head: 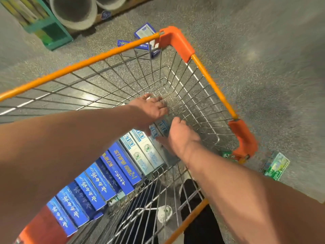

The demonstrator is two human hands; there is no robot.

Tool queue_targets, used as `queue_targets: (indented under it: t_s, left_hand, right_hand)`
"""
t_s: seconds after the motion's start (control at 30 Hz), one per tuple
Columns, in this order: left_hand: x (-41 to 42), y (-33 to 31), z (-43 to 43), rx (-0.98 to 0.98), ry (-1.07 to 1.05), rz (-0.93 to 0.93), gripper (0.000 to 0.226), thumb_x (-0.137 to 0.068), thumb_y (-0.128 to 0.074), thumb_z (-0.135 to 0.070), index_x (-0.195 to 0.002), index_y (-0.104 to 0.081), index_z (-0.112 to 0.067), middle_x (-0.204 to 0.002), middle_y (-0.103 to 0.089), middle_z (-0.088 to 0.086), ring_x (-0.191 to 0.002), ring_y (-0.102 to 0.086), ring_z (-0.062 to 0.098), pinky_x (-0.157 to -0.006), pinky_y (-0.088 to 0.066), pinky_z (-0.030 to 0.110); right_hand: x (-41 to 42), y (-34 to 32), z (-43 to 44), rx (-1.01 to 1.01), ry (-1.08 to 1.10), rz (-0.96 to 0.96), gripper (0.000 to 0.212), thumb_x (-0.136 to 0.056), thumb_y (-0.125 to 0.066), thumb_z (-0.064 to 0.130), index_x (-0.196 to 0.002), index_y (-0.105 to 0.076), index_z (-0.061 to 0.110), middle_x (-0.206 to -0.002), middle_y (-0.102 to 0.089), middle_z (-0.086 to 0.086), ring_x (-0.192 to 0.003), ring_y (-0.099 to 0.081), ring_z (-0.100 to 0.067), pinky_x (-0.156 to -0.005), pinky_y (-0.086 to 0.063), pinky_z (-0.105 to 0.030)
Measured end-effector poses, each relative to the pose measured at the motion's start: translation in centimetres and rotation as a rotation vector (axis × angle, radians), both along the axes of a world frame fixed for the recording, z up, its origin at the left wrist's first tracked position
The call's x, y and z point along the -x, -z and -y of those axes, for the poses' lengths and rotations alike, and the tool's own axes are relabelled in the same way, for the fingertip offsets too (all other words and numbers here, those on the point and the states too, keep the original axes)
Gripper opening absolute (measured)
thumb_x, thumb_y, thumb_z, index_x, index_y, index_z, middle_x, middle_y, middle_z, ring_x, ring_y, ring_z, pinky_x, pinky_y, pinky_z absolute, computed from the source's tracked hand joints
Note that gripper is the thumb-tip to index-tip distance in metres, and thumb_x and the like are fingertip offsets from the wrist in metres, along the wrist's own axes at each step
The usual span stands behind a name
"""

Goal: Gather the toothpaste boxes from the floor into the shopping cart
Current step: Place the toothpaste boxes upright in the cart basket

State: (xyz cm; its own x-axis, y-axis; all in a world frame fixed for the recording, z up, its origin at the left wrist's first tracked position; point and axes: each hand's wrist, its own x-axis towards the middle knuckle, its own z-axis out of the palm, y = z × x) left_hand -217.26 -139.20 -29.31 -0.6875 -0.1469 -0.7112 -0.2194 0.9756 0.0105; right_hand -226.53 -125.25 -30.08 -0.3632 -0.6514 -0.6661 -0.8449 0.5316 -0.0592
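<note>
The wire shopping cart (pixel 212 85) with orange rims fills the view. A row of toothpaste boxes lies on its bottom: several dark blue boxes (pixel 98 184) nearer me, then white and light blue boxes (pixel 146 152). Both hands reach into the cart at the far end of the row. My left hand (pixel 151 108) and my right hand (pixel 181 136) are shut on white and blue boxes (pixel 161 127) between them. Beyond the cart's far corner, several blue boxes (pixel 145 31) lie on the floor. A green box (pixel 277 166) lies on the floor to the right.
A teal shelf frame (pixel 47 30) and two large grey rolls (pixel 73 13) stand at the far left. Speckled grey floor surrounds the cart. Dark trousers and a shoe (pixel 165 213) show through the cart's near wire wall.
</note>
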Motion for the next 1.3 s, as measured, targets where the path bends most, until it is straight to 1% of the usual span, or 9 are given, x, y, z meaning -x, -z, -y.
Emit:
queue_targets:
  t_s: [0.1,0.17,0.23,0.53,0.67,0.77,1.07,1.2,1.3]
  left_hand:
    - [0.1,-2.8,-0.3,-0.034,-0.057,-0.039,0.115,-0.075,-0.068,-0.074,-0.162,-0.011,-0.025,-0.169,-0.017,0.000,-0.155,-0.017,0.028,-0.123,-0.023,0.052]
    - [0.7,-5.3,-0.3,-0.011,-0.053,-0.118,0.101,-0.078,-0.071,-0.071,-0.157,-0.027,-0.024,-0.157,-0.037,0.000,-0.142,-0.040,0.027,-0.110,-0.044,0.051]
    - [1.7,-8.7,-0.8,0.020,-0.029,-0.194,0.087,-0.085,-0.066,-0.068,-0.152,-0.035,-0.023,-0.147,-0.046,0.000,-0.132,-0.050,0.026,-0.099,-0.051,0.047]
    - [6.2,-21.1,-7.9,0.157,0.022,-0.321,0.080,-0.085,-0.052,-0.075,-0.145,-0.041,-0.023,-0.137,-0.054,0.004,-0.123,-0.058,0.030,-0.096,-0.052,0.045]
    - [9.6,-25.7,-14.4,0.194,0.029,-0.324,0.082,-0.084,-0.047,-0.079,-0.144,-0.042,-0.023,-0.135,-0.055,0.003,-0.122,-0.058,0.029,-0.094,-0.052,0.044]
    - [12.6,-28.1,-21.0,0.211,0.028,-0.295,0.085,-0.084,-0.046,-0.080,-0.149,-0.036,-0.026,-0.142,-0.051,0.001,-0.126,-0.055,0.028,-0.098,-0.050,0.044]
    - [23.9,-30.9,-40.2,0.146,0.102,-0.300,0.084,-0.088,-0.044,-0.078,-0.153,-0.030,-0.026,-0.148,-0.046,0.001,-0.129,-0.053,0.027,-0.094,-0.048,0.040]
    - [29.5,-30.2,-43.9,0.120,0.175,-0.310,0.083,-0.089,-0.044,-0.077,-0.152,-0.032,-0.023,-0.147,-0.046,0.002,-0.128,-0.053,0.027,-0.094,-0.051,0.044]
    - [34.4,-28.0,-45.0,0.093,0.224,-0.316,0.082,-0.090,-0.046,-0.075,-0.151,-0.034,-0.021,-0.143,-0.049,0.005,-0.126,-0.054,0.028,-0.086,-0.049,0.040]
  right_hand:
    - [0.6,-3.6,-0.1,0.067,0.076,0.058,0.043,-0.102,-0.057,0.031,-0.132,-0.036,0.009,-0.133,-0.052,-0.016,-0.116,-0.059,-0.032,-0.084,-0.050,-0.041]
    - [1.1,-6.7,-0.5,0.113,0.077,0.068,0.051,-0.098,-0.060,0.039,-0.134,-0.036,0.010,-0.138,-0.049,-0.015,-0.124,-0.055,-0.035,-0.094,-0.048,-0.044]
    - [1.7,-9.4,-1.5,0.170,0.082,0.062,0.059,-0.095,-0.062,0.047,-0.134,-0.038,0.011,-0.137,-0.050,-0.014,-0.125,-0.055,-0.036,-0.096,-0.048,-0.045]
    - [6.9,-20.3,-9.2,0.329,0.091,-0.042,0.056,-0.091,-0.062,0.054,-0.132,-0.046,0.019,-0.130,-0.057,-0.011,-0.121,-0.057,-0.034,-0.096,-0.049,-0.043]
    - [11.4,-25.1,-16.1,0.393,0.105,-0.041,0.063,-0.091,-0.054,0.065,-0.138,-0.047,0.024,-0.131,-0.058,-0.008,-0.120,-0.058,-0.033,-0.094,-0.050,-0.043]
    - [15.2,-27.8,-23.2,0.402,0.090,-0.052,0.069,-0.088,-0.057,0.066,-0.143,-0.046,0.026,-0.132,-0.059,-0.008,-0.122,-0.057,-0.033,-0.096,-0.050,-0.043]
    - [26.7,-31.9,-43.7,0.410,0.149,-0.084,0.078,-0.087,-0.061,0.067,-0.148,-0.043,0.023,-0.143,-0.054,-0.008,-0.131,-0.052,-0.030,-0.101,-0.048,-0.042]
    - [31.7,-31.4,-48.6,0.364,0.247,-0.092,0.080,-0.085,-0.061,0.069,-0.144,-0.045,0.017,-0.138,-0.056,-0.012,-0.126,-0.054,-0.033,-0.101,-0.049,-0.046]
    - [35.4,-30.0,-51.0,0.336,0.299,-0.090,0.082,-0.086,-0.060,0.068,-0.146,-0.042,0.017,-0.139,-0.056,-0.013,-0.127,-0.054,-0.034,-0.102,-0.048,-0.047]
